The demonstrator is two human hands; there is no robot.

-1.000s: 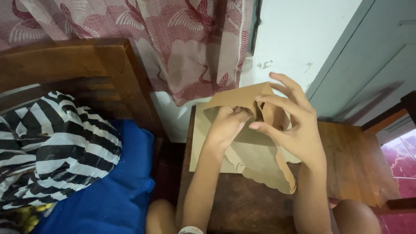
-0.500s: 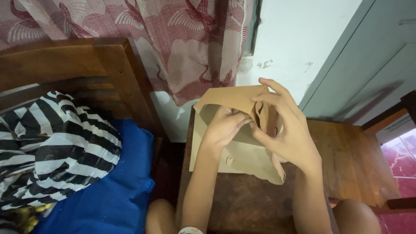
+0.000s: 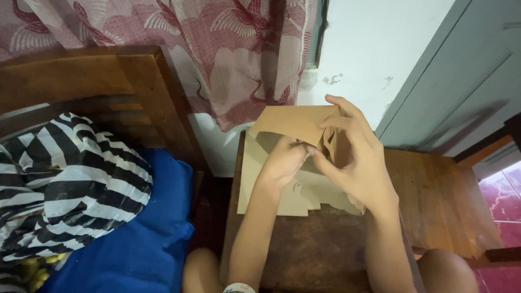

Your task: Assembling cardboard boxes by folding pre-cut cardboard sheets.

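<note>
Head view: mid-fold, left hand (image 3: 285,163) and right hand (image 3: 353,157) pinching card (image 3: 287,125) flap over table's (image 3: 434,201) far edge; needing firm crease.

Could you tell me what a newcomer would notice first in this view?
Probably the two hands at centre: the left hand and right hand pinch a folded brown cardboard piece over a small wooden table. At left lies a black-and-white striped cloth on a blue cushion.

Matt brown cardboard sheet (image 3: 282,163), perhaps paperboard
</note>
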